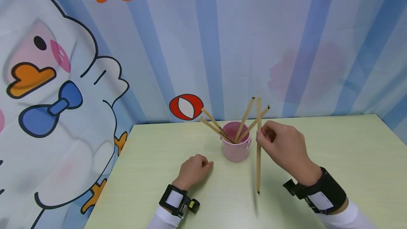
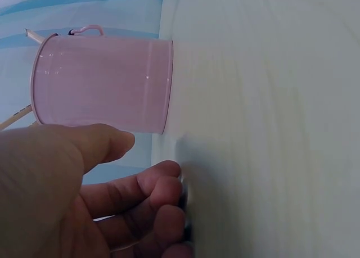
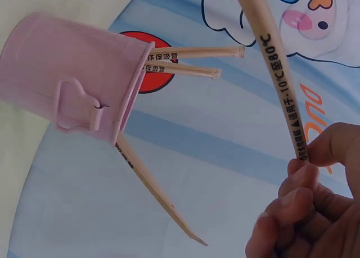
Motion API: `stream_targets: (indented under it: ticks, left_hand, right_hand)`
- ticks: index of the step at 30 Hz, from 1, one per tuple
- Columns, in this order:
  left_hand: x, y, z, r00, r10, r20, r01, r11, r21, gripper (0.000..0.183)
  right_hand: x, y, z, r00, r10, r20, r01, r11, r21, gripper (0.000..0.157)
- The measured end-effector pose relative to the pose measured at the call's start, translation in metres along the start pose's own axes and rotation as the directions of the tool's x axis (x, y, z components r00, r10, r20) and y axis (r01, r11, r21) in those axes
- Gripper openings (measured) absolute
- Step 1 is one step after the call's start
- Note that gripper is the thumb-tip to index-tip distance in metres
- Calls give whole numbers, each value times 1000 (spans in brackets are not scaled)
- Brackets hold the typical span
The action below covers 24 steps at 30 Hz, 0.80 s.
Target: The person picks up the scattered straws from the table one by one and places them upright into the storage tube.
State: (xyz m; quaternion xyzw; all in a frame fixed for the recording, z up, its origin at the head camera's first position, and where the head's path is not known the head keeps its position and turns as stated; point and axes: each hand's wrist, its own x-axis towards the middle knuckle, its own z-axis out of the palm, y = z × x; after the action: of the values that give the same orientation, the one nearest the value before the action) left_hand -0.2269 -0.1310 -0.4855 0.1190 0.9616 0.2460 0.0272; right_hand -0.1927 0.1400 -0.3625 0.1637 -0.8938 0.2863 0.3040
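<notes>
My right hand (image 1: 286, 147) pinches a paper-wrapped drinking straw (image 1: 258, 165) between thumb and fingertips. The straw hangs upright over the table, just right of the small pink bucket (image 1: 236, 152). Printed lettering runs along this straw (image 3: 275, 61) in the right wrist view. Several similar straws (image 1: 247, 116) lean outward in the bucket to both sides, their lower ends hidden inside. My left hand (image 1: 194, 170) rests on the table, left and in front of the bucket. Its fingers are loosely curled and hold nothing, as the left wrist view shows.
A pale wood-grain table (image 1: 219, 200) carries the bucket, its back edge close to a hanging blue striped cloth (image 1: 248, 45). A cartoon duck (image 1: 60, 116) is printed on the cloth at the left. The bucket has a side handle (image 3: 76, 109).
</notes>
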Motion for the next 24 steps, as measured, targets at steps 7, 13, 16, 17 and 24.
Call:
stream_targets:
  ticks: [7,13,16,17,24]
  left_hand:
    - [0,-1,3,1000,7,-11,-7,1000,3,35]
    - [1,-1,2,1000,3,-18,-3,1000,0,35]
    - [0,0,2,1000,0,-20,0,1000,1,36]
    - [0,0,3,1000,2,-21,-1,1000,2,36]
    - [-1,1,2,1000,2,-31,-3,1000,-3,38]
  right_hand:
    - [10,0,-8,994,-43,-104,44,999,12,15]
    - [20,1,-13,980,-82,-182,90,995,35,13]
    - [27,2,-15,973,-89,-214,100,994,41,13]
    - [29,2,-15,970,-89,-227,102,994,44,12]
    - [44,1,-17,949,-50,-312,86,991,101,14]
